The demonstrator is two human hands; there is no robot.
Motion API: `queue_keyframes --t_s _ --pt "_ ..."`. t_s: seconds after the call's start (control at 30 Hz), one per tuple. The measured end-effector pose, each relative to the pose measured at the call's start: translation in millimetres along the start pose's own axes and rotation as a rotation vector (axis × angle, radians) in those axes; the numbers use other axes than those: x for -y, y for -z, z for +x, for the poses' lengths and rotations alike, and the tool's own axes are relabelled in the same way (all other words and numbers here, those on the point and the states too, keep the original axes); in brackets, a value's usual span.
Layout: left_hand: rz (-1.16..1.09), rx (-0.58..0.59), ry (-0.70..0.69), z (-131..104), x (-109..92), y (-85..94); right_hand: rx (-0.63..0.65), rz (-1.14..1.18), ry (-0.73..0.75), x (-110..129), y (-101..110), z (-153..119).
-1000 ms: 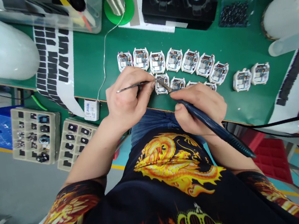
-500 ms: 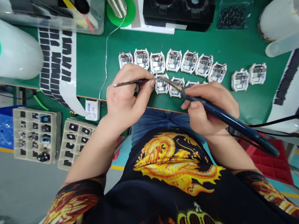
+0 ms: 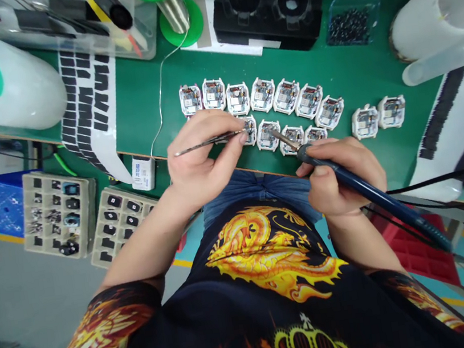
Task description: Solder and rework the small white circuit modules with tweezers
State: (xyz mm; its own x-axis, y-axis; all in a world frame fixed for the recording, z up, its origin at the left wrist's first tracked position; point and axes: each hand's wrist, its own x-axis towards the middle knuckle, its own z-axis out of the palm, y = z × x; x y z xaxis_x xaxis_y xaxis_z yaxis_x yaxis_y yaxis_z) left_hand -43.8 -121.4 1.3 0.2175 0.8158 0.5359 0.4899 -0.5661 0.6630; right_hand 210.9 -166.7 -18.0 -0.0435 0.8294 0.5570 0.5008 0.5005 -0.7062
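Several white watch cases [image 3: 263, 95] with bare circuit boards inside lie in two rows on the green bench mat. My left hand [image 3: 206, 154] is closed on a pair of thin metal tweezers [image 3: 202, 144], whose tips point at a front-row watch case [image 3: 250, 130] partly covered by my fingers. In my right hand [image 3: 344, 172] is a dark blue soldering iron [image 3: 385, 200], gripped like a pen. Its tip hovers over or touches the neighbouring watch case [image 3: 269, 136]; I cannot tell which.
A solder wire spool [image 3: 173, 12] stands at the back, its wire trailing down the mat [image 3: 134, 95]. Beyond the rows sit a black fixture [image 3: 269, 10] and a clear box of small black parts [image 3: 348, 25]. White bottles flank the bench; parts trays [image 3: 57, 216] are at lower left.
My right hand has moved right with the soldering iron, its tip leaving the case by the tweezers for the neighbouring one. My left hand stays almost in place, the tweezers slightly more tilted.
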Motion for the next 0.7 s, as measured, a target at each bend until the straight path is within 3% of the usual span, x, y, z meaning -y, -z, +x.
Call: queue_keyframes --t_s 0.1,0.3,0.7 --pt "-0.024 0.007 -0.018 -2 -4 -11.9 -0.198 0.077 0.091 3 -8 2" --pt "0.014 0.038 -0.024 -7 0 -22.1 -0.155 0.033 0.088 4 -9 4" --pt "0.076 0.106 0.022 -7 3 -24.1 -0.086 -0.015 0.087 7 -5 5"
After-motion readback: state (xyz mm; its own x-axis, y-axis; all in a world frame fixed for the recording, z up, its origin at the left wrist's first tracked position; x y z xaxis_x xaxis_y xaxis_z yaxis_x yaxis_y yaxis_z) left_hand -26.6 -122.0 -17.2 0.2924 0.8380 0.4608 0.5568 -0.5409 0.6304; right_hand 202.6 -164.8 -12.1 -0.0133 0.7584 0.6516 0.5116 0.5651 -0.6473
